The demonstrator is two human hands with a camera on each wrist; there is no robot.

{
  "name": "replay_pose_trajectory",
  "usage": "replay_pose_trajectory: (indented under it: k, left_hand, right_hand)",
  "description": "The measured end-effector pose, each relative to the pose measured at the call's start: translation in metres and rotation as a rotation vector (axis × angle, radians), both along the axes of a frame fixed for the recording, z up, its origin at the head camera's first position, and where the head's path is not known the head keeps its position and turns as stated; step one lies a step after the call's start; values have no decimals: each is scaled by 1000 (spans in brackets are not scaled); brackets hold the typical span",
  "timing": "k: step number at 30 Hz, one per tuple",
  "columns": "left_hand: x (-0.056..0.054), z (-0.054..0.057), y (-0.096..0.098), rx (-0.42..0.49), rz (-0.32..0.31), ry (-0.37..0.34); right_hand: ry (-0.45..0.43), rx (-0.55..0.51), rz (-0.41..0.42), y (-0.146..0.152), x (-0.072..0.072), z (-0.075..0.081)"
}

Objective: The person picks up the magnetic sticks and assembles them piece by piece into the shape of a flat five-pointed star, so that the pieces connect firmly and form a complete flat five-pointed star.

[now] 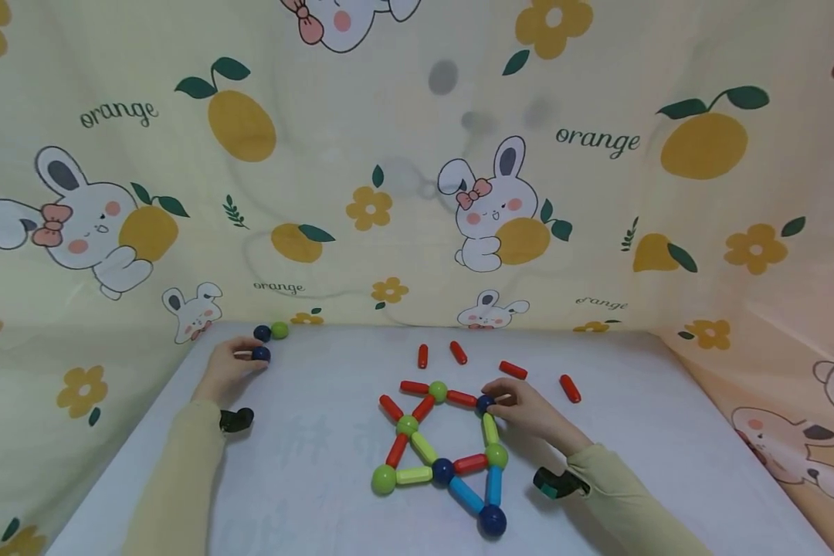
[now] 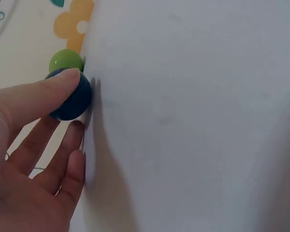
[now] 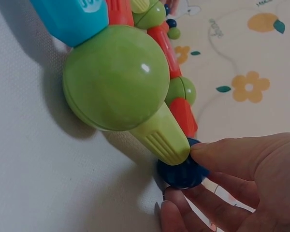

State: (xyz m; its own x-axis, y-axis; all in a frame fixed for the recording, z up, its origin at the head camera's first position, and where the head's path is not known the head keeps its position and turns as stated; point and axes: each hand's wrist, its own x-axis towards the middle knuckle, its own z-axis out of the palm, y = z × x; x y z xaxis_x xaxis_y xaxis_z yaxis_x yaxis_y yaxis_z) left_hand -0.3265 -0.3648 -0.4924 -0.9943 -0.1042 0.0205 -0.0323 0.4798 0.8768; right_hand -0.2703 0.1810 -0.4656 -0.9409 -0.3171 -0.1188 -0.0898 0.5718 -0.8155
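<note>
At the far left of the table, my left hand pinches a dark blue ball between thumb and fingers. Just behind it lie another dark blue ball and a green ball. My right hand holds the dark blue ball at the upper right corner of a flat frame of balls and sticks. A red stick and a light green stick meet at that ball. Further down, a big green ball joins the light green stick to a blue stick and a red one.
Several loose red sticks lie behind the frame, toward the back right. The frame's lowest point is a dark blue ball. A printed cloth hangs along the back edge of the white table.
</note>
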Motion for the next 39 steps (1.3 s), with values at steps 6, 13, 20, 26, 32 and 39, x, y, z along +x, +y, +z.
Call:
replay_pose_trajectory:
  k: [6,13,20,26,32,39]
  left_hand:
    - [5,6,14,-88,2,-3]
    - [15,11,33,-136,-11,17]
    - [27,13,70,10,-87,-47]
    - [32,10,109,162,-138,-94]
    - [36,11,145,246,-150,-137]
    - [39,10,173,326,-186,-174]
  right_hand:
    - [3,2,10,1,3,4]
    - [-11,6,-9,3,1,0]
    - [-7,14,-33,3,1,-2]
    - [-12,11,-30,4,-1,-4]
    - [-14,2,-21,3,-2,-5]
    - [-14,6,-24,2,-3,-6]
